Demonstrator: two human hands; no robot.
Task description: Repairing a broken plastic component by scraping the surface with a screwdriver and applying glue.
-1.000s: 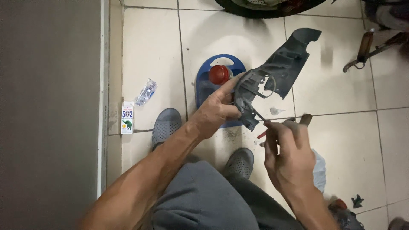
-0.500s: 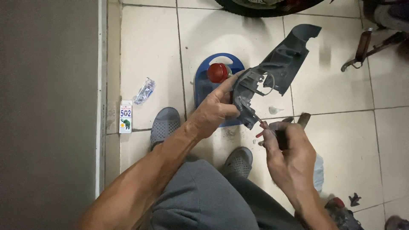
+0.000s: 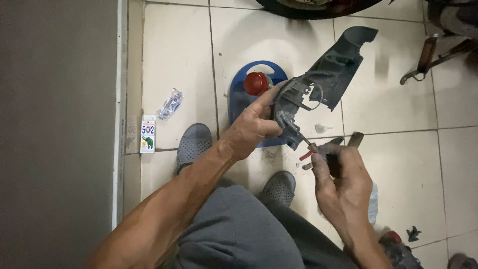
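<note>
The left hand (image 3: 256,122) is clamped on the lower end of a dark grey plastic panel (image 3: 328,69), thumb and fingers pinching the ribbed, bracketed part, holding it in the air above the tiled floor (image 3: 174,50). The right hand (image 3: 341,182) is closed around a thin tool (image 3: 309,146) whose tip meets the panel's bottom edge; what kind of tool it is cannot be made out.

The panel looks light and fairly stiff, a thin moulded shell with some flex along its long upper wing. Its ribs and small clips near the grip look like the fragile parts, likely to snap if twisted. The ribbed base, where the left hand has it, seems the soundest place to hold; the smooth wing would probably slip and bend. A thin wire loop (image 3: 317,94) hangs off its inner face.

Below the panel, on the floor, lies a flat blue jug (image 3: 241,99) with a red cap (image 3: 256,83), capped, its contents hidden. Toward the wall at the left edge of the tiles sit a small white glue box (image 3: 148,133), closed, and a crumpled clear wrapper (image 3: 171,103), seemingly empty.

The person's grey shoes (image 3: 193,143) are planted under the work. A rusty hand tool (image 3: 332,144) rests on the floor just beside the right hand, another tool (image 3: 423,60) lies well apart toward the right edge, and a dark tyre (image 3: 308,7) shows at the top.
</note>
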